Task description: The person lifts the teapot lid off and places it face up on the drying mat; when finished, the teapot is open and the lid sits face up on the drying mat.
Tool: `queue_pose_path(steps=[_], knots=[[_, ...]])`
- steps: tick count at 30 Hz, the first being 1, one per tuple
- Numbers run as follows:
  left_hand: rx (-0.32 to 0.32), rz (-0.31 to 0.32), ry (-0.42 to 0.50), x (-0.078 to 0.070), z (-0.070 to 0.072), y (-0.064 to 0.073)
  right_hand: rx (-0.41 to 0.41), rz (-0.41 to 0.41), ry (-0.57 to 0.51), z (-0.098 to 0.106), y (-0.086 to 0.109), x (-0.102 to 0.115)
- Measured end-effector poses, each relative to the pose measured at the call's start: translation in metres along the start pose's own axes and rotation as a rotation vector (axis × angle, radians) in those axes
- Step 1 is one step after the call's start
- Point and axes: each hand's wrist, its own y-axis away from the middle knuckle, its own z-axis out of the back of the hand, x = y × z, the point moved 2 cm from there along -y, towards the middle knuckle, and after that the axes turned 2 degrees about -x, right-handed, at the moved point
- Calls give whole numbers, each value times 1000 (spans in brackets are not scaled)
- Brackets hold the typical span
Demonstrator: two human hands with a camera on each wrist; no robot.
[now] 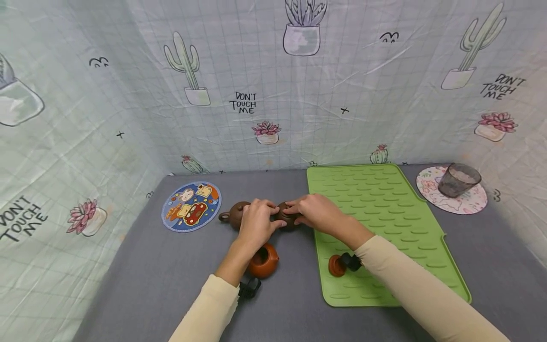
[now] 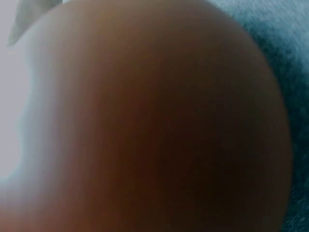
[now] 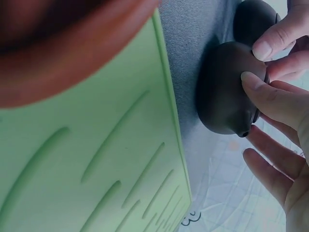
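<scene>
Two dark brown teapots stand side by side in the head view. My right hand [image 1: 316, 213] grips the right-hand teapot [image 3: 224, 89], its thumb on the body and its fingers around the spout side. Thumb and finger of my left hand [image 1: 258, 221] pinch the same teapot at its opposite side. The other brown teapot [image 1: 235, 216], its loop handle pointing left, is partly behind my left hand. Below my left wrist sits an orange-brown teapot [image 1: 263, 263] with an uncovered opening. A blurred brown rounded surface [image 2: 159, 116] fills the left wrist view.
A green ridged mat [image 1: 376, 228] lies to the right, with a small reddish-brown round piece [image 1: 337, 266] on it. A patterned blue round mat [image 1: 192, 206] is at the left. At the far right, a dark translucent cup [image 1: 458, 181] stands on a floral round mat [image 1: 453, 204].
</scene>
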Motion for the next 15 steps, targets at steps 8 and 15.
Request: queue_pose_path(steps=[8,15], knots=[[6,32,11,1,-2,-1,-26,0,-70,0,1,-4],[-10,19,-32,2,-1,-2,-83,17,-79,4,3,-7]])
